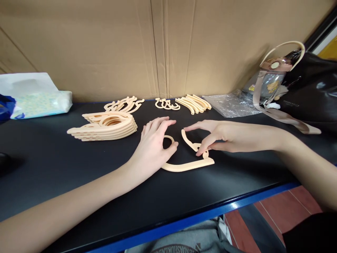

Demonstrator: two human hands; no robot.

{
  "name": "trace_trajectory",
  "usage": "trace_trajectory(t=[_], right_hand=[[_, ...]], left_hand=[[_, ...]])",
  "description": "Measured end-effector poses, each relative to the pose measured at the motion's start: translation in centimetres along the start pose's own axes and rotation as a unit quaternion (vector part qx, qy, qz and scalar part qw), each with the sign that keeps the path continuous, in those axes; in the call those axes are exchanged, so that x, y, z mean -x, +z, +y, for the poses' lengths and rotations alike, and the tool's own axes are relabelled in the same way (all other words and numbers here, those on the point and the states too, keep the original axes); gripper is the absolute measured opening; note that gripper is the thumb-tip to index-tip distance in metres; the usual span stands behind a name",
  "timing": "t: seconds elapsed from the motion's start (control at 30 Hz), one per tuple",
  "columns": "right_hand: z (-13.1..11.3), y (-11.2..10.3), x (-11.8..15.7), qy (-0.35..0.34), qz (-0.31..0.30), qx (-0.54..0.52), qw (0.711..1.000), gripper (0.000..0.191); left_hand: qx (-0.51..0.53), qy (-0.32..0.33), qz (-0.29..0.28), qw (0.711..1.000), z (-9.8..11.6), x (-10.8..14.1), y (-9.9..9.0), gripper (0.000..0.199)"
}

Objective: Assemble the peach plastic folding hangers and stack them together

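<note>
A cream plastic folding-hanger body (188, 166) lies on the dark tabletop, its long curved edge facing me. My left hand (155, 144) rests over its left side, with thumb and forefinger apart around the rounded part; the palm hides some of it. At the body's right end, my right hand (217, 137) has forefinger and thumb on a small curved hanger arm (187, 141). The arm is tilted, with its lower end close to a round joint (205, 154); whether the two are joined I cannot tell.
Left of my hands is a stack of hanger bodies (105, 130). Behind lie loose hanger pieces (125, 104), small hooks (166, 104) and curved arms (195, 104). A tissue pack (43, 103) stands left; a plastic bag (231, 105), strapped bottle (273, 80) and black bag (310, 88) are right.
</note>
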State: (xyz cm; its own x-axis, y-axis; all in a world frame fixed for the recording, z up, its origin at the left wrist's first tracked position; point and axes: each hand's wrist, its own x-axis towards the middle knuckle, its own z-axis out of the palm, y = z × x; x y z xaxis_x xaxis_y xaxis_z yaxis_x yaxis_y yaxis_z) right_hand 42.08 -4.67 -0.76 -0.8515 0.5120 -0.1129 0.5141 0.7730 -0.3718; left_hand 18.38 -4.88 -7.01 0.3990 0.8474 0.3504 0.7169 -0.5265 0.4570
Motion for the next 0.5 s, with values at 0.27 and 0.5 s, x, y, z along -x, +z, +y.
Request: trace_trajectory(t=[0.27, 0.5], right_hand=[[-1.2, 0.8, -0.7, 0.000, 0.012, -0.025, 1.000, 0.018], [-2.3, 1.6, -0.9, -0.006, 0.010, 0.001, 1.000, 0.018]], left_hand=[[0.061, 0.029, 0.002, 0.998, 0.1, 0.0, -0.1, 0.043], [0.085, -0.004, 0.013, 0.996, -0.2, -0.1, 0.3, 0.032]])
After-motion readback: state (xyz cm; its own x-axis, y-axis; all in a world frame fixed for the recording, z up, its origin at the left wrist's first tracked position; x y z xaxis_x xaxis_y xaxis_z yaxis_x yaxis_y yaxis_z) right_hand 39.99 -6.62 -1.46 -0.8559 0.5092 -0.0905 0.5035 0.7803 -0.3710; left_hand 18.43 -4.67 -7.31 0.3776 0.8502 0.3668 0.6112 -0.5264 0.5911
